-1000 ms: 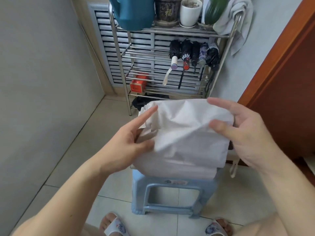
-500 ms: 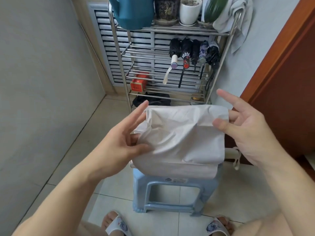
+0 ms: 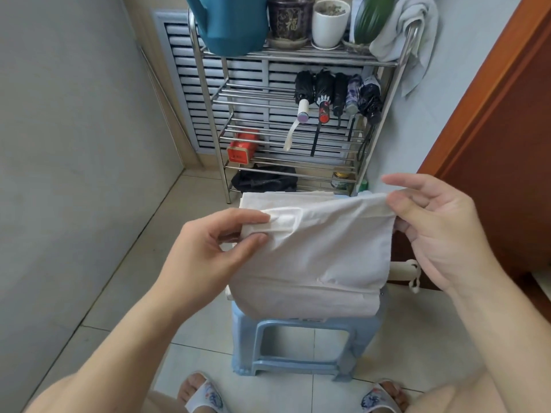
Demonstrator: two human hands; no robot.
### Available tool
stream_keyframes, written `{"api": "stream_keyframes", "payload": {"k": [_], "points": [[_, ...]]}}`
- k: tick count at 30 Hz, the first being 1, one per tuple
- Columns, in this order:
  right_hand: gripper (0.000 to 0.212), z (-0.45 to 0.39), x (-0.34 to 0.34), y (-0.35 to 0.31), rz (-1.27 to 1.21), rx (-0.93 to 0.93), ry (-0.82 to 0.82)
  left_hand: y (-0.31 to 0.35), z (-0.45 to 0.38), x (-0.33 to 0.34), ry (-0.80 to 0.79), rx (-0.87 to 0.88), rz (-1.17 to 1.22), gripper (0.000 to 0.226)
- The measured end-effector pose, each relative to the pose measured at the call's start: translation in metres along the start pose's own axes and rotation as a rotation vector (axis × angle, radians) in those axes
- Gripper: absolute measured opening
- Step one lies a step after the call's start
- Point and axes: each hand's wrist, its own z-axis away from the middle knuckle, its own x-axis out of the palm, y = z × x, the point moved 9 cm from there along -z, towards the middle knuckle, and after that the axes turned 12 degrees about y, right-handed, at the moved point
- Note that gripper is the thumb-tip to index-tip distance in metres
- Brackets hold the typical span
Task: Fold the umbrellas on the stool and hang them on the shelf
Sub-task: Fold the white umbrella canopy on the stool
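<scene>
Both hands moved since a sec ago: they now pull the top flap of the white umbrella wide and flat. Left hand grip is closed on the cloth's left edge, thumb & fingers pinching a fold. Right hand pinches the right corner w/ thumb & a finger; other fingers stick out. White umbrella sits on the blue stool, its cream handle poking out to the right. Behind it, the metal shelf has five folded umbrellas hanging in a row. A red box lies on a lower rack.
</scene>
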Motion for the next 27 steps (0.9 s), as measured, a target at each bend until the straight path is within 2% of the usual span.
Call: {"api": "stream_keyframes", "payload": {"k": [2,5,10,12,15,17,19,22,24,27], "points": [[0.037,0.003,0.004,-0.002,0.032,0.009,-0.114,-0.006,-0.003,-0.006,0.025,-0.006,-0.018,0.019],[0.05,0.013,0.01,0.002,0.236,0.001,-0.257,-0.011,-0.006,-0.014,0.081,-0.021,-0.023,0.018],[0.032,0.008,0.003,-0.017,0.147,-0.197,-0.087,-0.001,-0.001,-0.019,0.158,0.073,-0.127,0.015],[0.034,0.009,0.004,-0.018,0.163,-0.238,-0.076,0.005,0.0,-0.021,0.214,0.146,-0.166,0.011],[0.026,0.01,0.006,-0.011,0.295,-0.256,-0.122,0.005,-0.001,-0.023,0.247,0.156,-0.17,0.012],[0.012,0.005,0.003,-0.014,0.448,-0.369,-0.086,0.008,-0.003,-0.023,0.262,0.16,-0.209,0.014],[0.009,-0.002,0.006,-0.018,0.493,-0.442,-0.057,0.0,-0.011,-0.023,0.278,0.087,-0.197,0.015],[0.015,-0.026,0.002,0.0,0.517,-0.302,-0.055,-0.017,-0.035,-0.014,0.254,-0.04,-0.123,0.016],[0.007,-0.044,-0.019,0.03,0.638,-0.079,-0.036,-0.029,-0.053,-0.006,0.215,-0.133,-0.048,0.012],[0.029,-0.044,-0.064,0.093,0.876,0.316,-0.109,-0.064,-0.071,0.005,0.184,-0.307,0.041,0.012]]}}
